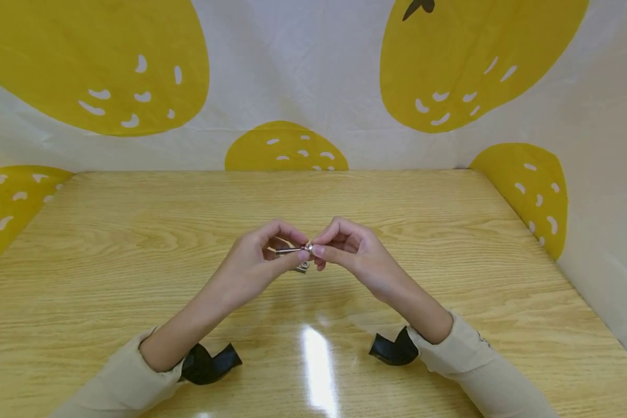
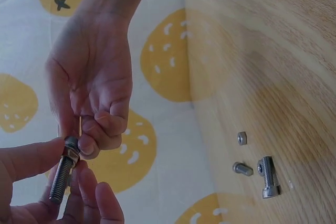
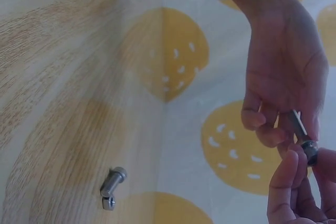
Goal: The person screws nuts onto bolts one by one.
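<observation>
Both hands meet above the table around one silver bolt [image 1: 288,251], its threaded shank pointing left and its head at the right. My left hand [image 1: 251,255] pinches the bolt near its head end with thumb and fingers. At the head end, my right hand [image 1: 357,252] pinches with thumb and forefinger. The left wrist view shows a nut-like ring [image 2: 70,153] on the bolt close under the head; fingers partly cover it. In the right wrist view the shank [image 3: 297,124] lies in front of the left palm.
On the wooden table [image 1: 136,220] below the hands lie a loose nut [image 2: 242,138], a short bolt [image 2: 243,169] and a longer bolt [image 2: 268,177] with another nut [image 2: 260,168] beside it. A white cloth with yellow shapes [image 1: 292,75] hangs round the table's back and sides.
</observation>
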`<action>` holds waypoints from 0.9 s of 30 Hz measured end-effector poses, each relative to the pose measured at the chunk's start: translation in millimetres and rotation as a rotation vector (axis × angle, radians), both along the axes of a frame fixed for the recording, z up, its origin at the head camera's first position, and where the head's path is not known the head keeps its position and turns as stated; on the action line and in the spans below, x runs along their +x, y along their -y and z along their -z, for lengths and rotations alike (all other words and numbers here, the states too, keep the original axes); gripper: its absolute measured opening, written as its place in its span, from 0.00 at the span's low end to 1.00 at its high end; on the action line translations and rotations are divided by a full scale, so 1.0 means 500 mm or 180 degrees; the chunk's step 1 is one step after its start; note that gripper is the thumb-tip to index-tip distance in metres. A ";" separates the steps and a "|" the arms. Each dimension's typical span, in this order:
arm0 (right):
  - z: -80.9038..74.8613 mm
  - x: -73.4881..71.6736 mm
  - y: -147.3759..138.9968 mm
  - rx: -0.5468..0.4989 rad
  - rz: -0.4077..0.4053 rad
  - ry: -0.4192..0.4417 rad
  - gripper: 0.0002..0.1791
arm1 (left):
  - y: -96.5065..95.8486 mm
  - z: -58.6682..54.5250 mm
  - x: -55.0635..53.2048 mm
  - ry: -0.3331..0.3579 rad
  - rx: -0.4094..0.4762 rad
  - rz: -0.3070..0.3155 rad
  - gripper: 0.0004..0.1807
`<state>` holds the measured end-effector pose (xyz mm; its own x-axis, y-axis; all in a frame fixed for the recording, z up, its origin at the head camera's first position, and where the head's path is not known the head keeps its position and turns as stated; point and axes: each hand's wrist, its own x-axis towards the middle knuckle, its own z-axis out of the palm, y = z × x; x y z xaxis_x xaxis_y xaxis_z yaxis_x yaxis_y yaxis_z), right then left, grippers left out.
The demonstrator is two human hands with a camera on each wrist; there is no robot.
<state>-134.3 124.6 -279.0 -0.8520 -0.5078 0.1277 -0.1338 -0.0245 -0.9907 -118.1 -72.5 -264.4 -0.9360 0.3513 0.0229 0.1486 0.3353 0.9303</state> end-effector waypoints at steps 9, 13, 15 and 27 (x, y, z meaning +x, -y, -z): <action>-0.006 0.000 0.000 0.0020 0.0034 0.0014 0.04 | 0.000 -0.004 -0.003 0.0013 -0.0136 -0.0057 0.19; -0.007 0.000 -0.001 0.0022 0.0028 0.0022 0.04 | 0.001 -0.002 -0.003 -0.0066 -0.0298 -0.0026 0.16; -0.008 0.000 -0.001 0.0029 0.0034 0.0018 0.04 | 0.000 -0.002 -0.003 -0.0105 -0.0266 -0.0012 0.14; -0.010 0.000 0.000 0.0022 0.0044 0.0004 0.05 | -0.002 -0.007 -0.001 -0.0015 -0.0024 -0.0117 0.19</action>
